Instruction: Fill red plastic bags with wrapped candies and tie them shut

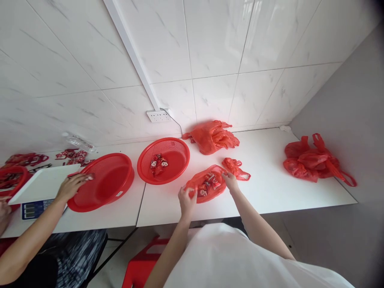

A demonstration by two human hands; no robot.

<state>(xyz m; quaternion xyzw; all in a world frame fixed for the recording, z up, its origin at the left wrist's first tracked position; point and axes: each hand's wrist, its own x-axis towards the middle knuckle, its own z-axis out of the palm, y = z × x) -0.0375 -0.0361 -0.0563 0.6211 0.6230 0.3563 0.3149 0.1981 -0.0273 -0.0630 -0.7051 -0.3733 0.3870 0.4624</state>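
A red plastic bag [215, 194] lies spread on the white table in front of me, its mouth facing up. Inside it are several small wrapped candies [210, 180] in red, white and brown. My left hand [187, 199] pinches the bag's left rim between thumb and fingers. On the far right side, my right hand [230, 181] is closed on the opposite rim. Just beyond that hand sits a small crumpled red bag [235, 166].
A red basket [141, 170] with several candies stands at my left. Beyond it, a co-worker's hand [73, 185] is over another red basket [120, 188], near a scale [48, 178]. Red bags [211, 136] lie by the wall; a filled bag [312, 160] sits far right.
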